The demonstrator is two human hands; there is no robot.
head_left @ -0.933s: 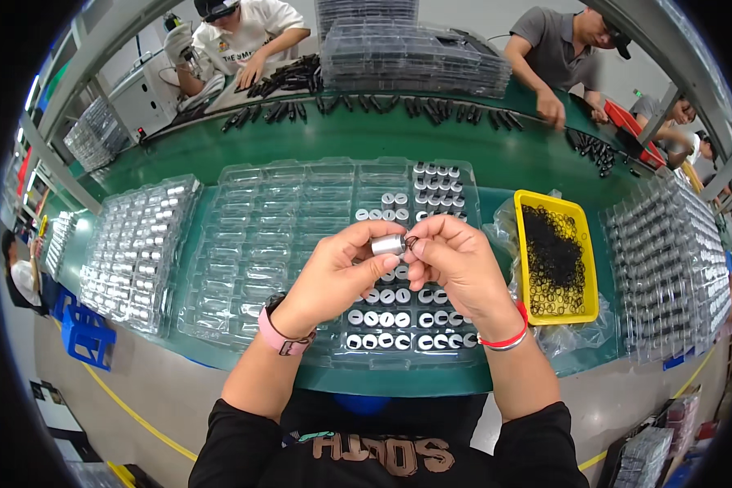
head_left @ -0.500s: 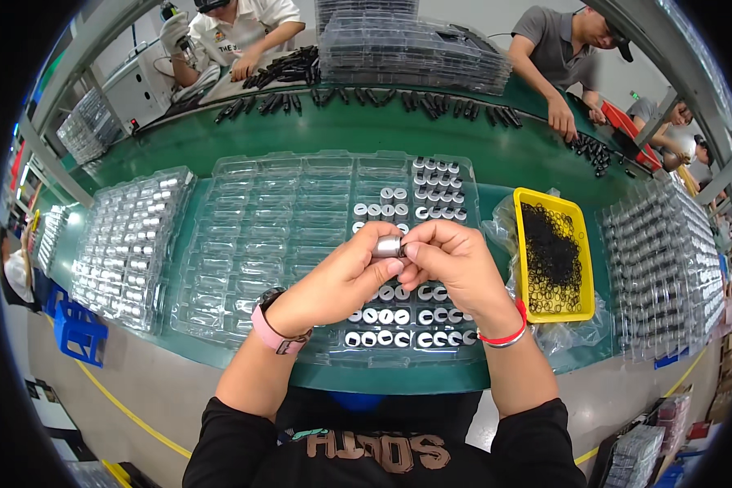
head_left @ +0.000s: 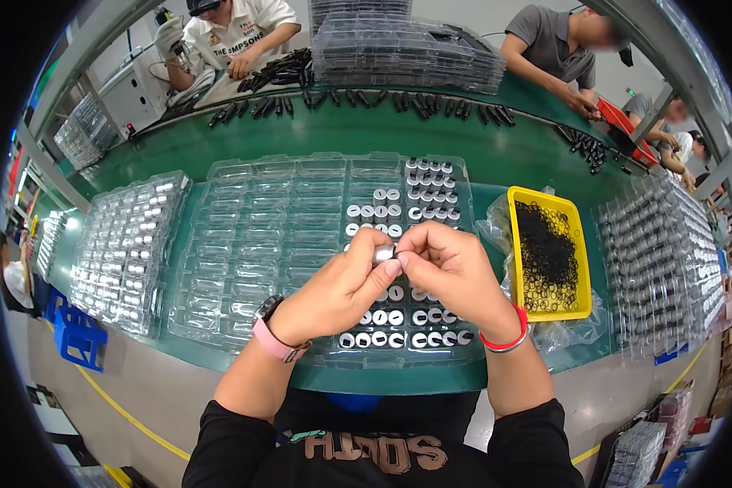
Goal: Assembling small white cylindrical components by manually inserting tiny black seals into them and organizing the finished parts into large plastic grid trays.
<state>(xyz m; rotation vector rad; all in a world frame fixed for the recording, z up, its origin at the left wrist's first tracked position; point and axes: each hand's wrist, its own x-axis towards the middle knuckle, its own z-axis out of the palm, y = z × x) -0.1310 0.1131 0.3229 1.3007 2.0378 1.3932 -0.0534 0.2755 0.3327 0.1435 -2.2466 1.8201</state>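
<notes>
Factory assembly workshop, green workbench [head_left: 252, 134], stacked clear trays [head_left: 407, 57], workers opposite [head_left: 242, 31]

At six o'clock, large brownish lettering [head_left: 374, 451] crosses the camera wearer's black shirt [head_left: 325, 473], upside down. At eleven, dark lettering [head_left: 234, 50] marks a co-worker's white shirt [head_left: 270, 15].

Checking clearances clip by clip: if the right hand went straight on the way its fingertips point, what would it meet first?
The right hand would most likely meet the silver metal cylinder held in the left hand; whether they already touch is unclear.
</notes>
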